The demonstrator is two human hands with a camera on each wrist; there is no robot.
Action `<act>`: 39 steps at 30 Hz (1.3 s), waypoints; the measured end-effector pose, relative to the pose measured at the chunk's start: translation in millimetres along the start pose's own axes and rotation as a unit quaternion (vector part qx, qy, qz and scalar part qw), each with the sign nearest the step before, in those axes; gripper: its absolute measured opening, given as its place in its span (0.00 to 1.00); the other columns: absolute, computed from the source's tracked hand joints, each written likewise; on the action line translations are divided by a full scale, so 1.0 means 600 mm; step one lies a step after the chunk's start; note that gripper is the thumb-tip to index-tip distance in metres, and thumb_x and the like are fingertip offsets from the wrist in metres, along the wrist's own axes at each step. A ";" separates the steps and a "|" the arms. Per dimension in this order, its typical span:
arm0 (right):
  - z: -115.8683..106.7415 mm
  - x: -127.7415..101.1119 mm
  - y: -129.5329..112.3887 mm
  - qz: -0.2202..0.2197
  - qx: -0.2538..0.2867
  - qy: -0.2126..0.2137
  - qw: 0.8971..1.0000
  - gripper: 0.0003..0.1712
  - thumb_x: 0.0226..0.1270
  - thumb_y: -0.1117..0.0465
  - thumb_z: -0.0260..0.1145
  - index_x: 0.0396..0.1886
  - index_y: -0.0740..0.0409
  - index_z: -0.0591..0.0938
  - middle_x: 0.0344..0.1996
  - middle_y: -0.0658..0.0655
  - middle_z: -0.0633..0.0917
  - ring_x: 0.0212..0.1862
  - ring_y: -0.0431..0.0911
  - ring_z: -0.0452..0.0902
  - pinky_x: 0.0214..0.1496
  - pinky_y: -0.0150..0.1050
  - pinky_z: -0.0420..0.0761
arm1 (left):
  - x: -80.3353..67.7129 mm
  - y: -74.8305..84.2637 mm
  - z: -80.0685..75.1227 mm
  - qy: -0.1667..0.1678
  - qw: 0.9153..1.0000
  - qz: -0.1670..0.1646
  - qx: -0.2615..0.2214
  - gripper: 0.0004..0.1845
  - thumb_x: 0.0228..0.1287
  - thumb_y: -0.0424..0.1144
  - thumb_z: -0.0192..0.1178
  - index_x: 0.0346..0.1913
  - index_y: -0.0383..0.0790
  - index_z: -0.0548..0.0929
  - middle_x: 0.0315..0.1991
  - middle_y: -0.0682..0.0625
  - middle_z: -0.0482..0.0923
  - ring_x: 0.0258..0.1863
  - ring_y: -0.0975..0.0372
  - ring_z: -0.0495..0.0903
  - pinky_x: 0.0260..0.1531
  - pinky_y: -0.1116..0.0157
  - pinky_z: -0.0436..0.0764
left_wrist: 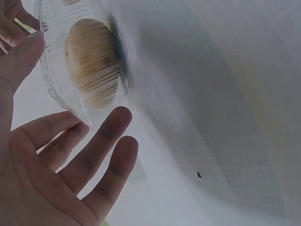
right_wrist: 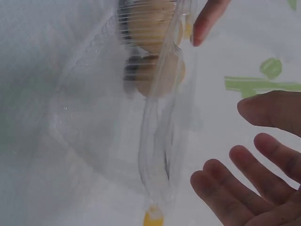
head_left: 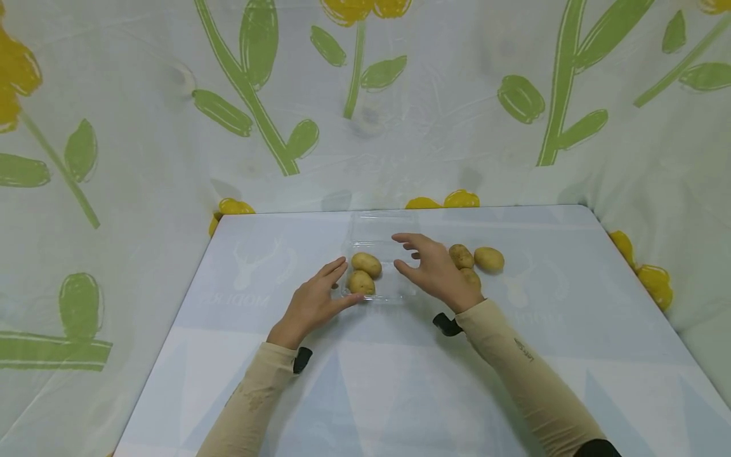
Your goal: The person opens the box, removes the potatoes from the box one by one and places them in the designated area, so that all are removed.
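Just below the middle of the head view sat a clear plastic tray (head_left: 381, 236), thin, ribbed and rounded at the corners, with two potatoes (head_left: 365, 263) inside its left half, one behind the other and touching. Both were oval, smooth-skinned and pale yellow-brown. In the left wrist view the tray's ridged wall blurred the nearer potato behind it. The left hand (head_left: 312, 303) lay at the tray's lower left corner, fingers straight and spread, gripping nothing; its fingertips (left_wrist: 123, 117) were at the tray's wall, though actual contact could not be told. The right hand (head_left: 432, 264) hovered over the tray's right side, fingers loosely spread and slightly bent, thumb apart, also holding nothing. Just right of that hand, three more potatoes (head_left: 488, 259) lay loose on the table, bunched together, one partly hidden behind the wrist, which made five potatoes in all. The table (head_left: 400, 381) was covered with a smooth pale blue-and-white cloth bearing faint triangle shapes and a deer print. Both forearms wore close-fitting beige sleeves (head_left: 528, 374), each with a black strap at the wrist. Behind and around the table hung a creased white sheet (head_left: 457, 101) printed with green stems, leaves and yellow flowers.
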State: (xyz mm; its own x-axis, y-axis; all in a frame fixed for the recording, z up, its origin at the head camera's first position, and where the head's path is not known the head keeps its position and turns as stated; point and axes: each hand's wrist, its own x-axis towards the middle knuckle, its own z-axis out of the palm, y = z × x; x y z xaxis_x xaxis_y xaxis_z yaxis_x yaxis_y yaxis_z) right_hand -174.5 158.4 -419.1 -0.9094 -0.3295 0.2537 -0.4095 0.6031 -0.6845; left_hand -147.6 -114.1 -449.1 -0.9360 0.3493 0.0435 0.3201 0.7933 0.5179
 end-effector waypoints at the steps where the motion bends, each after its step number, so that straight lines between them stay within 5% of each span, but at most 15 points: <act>1: 0.004 0.004 -0.001 -0.002 0.003 -0.005 1.000 0.29 0.68 0.63 0.71 0.68 0.58 0.76 0.64 0.57 0.79 0.60 0.56 0.79 0.57 0.50 0.82 | 0.000 0.000 0.000 0.000 1.000 0.000 -0.001 0.47 0.62 0.64 0.66 0.77 0.42 0.66 0.78 0.54 0.60 0.54 0.57 0.83 0.53 0.48 0.80; 31: 0.073 0.065 -0.004 -0.003 -0.036 -0.118 0.992 0.27 0.70 0.61 0.71 0.67 0.59 0.78 0.65 0.56 0.80 0.59 0.56 0.80 0.61 0.48 0.79 | 0.000 -0.001 0.001 -0.012 1.000 -0.007 -0.011 0.49 0.62 0.68 0.63 0.78 0.43 0.64 0.79 0.55 0.57 0.55 0.58 0.82 0.51 0.49 0.80; 39: 0.084 0.065 -0.005 -0.031 -0.039 -0.133 0.990 0.27 0.68 0.68 0.70 0.66 0.61 0.79 0.64 0.58 0.81 0.61 0.53 0.78 0.63 0.47 0.77 | -0.002 -0.001 0.001 -0.010 1.000 -0.008 -0.015 0.49 0.62 0.68 0.63 0.78 0.43 0.64 0.79 0.55 0.58 0.55 0.58 0.83 0.51 0.49 0.80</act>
State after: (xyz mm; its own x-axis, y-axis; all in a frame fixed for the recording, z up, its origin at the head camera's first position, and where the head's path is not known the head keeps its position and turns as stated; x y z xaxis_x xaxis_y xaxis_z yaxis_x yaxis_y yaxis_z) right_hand -205.3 107.2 -441.4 -0.8355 -0.5407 0.0978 -0.4775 0.6264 -0.6161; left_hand -146.8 -114.6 -449.7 -0.9378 0.3468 0.0190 0.3009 0.7838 0.5432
